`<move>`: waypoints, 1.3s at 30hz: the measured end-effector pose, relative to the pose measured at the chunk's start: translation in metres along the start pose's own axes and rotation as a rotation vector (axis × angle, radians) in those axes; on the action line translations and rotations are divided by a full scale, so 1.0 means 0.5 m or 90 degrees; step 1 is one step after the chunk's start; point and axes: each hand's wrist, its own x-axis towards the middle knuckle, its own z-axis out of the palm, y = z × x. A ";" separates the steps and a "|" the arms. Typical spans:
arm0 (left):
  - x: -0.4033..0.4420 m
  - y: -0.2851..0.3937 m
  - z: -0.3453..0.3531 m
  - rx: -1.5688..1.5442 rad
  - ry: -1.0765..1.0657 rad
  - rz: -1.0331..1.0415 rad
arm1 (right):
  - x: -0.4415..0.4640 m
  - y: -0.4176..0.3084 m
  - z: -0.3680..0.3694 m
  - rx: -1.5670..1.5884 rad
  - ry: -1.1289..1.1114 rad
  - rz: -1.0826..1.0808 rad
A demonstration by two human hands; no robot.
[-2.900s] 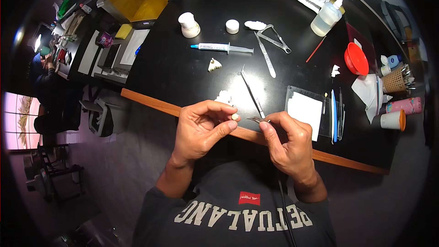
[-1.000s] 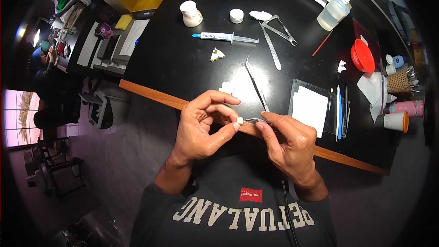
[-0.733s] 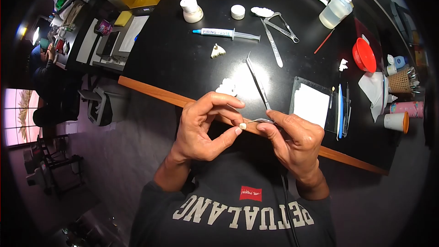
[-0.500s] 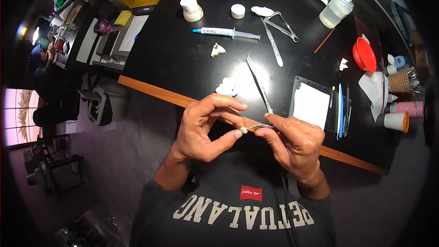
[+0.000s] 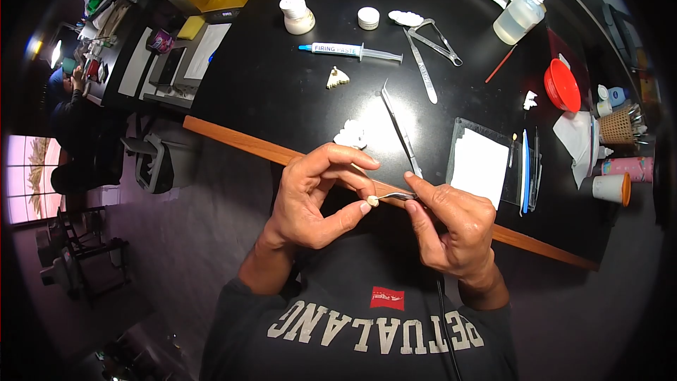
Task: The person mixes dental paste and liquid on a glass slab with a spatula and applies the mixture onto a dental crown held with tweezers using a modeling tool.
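My left hand (image 5: 317,201) pinches a small cream tooth crown (image 5: 373,201) between thumb and index finger, just past the table's edge. In my right hand (image 5: 455,224), thumb and index finger grip a slim metal tool (image 5: 400,196) with a curved tip. Its tip meets the crown, and most of its handle is hidden by my fingers. Tweezers (image 5: 398,127) lie on the black table beyond my hands. White pieces (image 5: 350,134) rest just past my left fingers. A toothed model section (image 5: 338,77) sits farther back.
A firing paste syringe (image 5: 345,51), a jar (image 5: 297,14), a metal caliper (image 5: 437,44) and a clear bottle (image 5: 519,17) stand or lie farther back. To the right are a tray with white paper (image 5: 481,162), a red bowl (image 5: 561,85) and a cup (image 5: 611,189). Another person (image 5: 70,99) sits far left.
My right thumb and index finger have shifted slightly on the metal tool, and the thumb sits a little farther from the crown. My left hand is nearly still.
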 end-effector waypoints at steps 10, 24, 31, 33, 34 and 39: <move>0.001 0.004 0.008 -0.034 0.016 -0.016 | -0.005 0.006 0.010 0.011 0.013 0.010; -0.004 0.001 0.007 -0.043 0.014 0.003 | -0.012 0.005 0.015 0.046 0.016 0.033; -0.004 0.000 0.008 -0.037 0.024 -0.010 | -0.015 0.004 0.015 0.054 0.003 0.052; -0.004 -0.001 0.007 -0.032 0.026 -0.013 | -0.013 0.002 0.015 0.049 -0.002 0.056; -0.004 -0.001 0.007 -0.034 0.026 -0.017 | -0.013 0.001 0.014 0.047 -0.004 0.058; -0.004 0.001 0.008 -0.043 0.034 -0.038 | -0.010 0.001 0.019 0.070 -0.004 0.064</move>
